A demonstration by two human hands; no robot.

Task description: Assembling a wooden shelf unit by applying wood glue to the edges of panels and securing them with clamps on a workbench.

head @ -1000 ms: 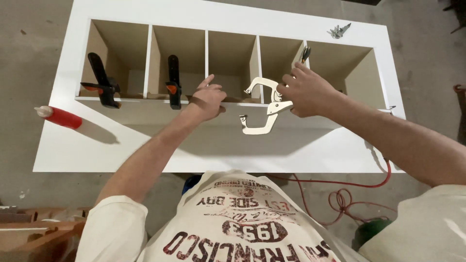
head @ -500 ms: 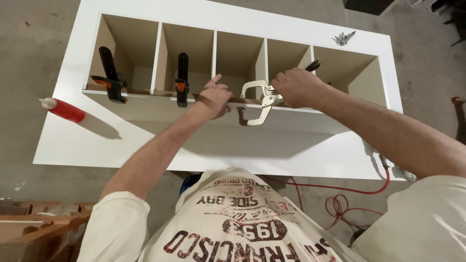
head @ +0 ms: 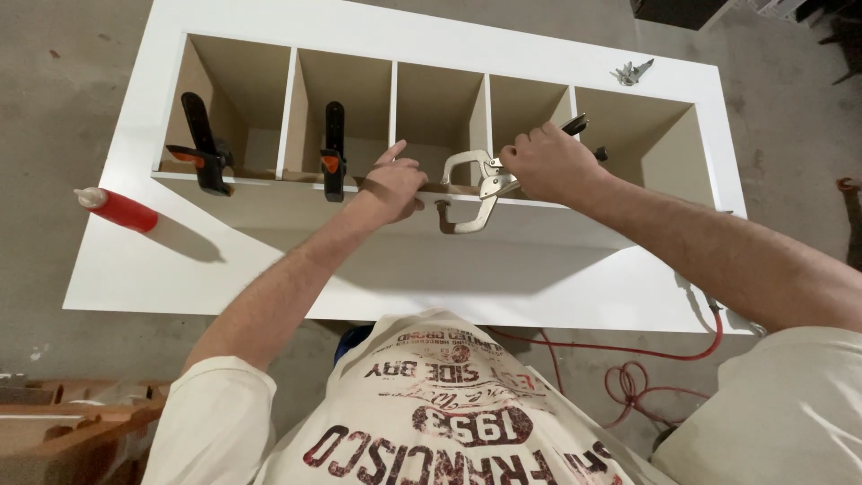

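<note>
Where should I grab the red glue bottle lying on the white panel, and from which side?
Probably take the red glue bottle around its red body, coming down from above. It lies on its side on the white panel, pale nozzle toward the left edge, clear of the left hand and the black bar clamps.

white panel (head: 503, 278) on grey concrete floor (head: 54, 117), white divided cabinet (head: 431, 40) lying mid-frame, red glue bottle (head: 117, 209) at left, metal clamp (head: 633, 72) upper right
</note>
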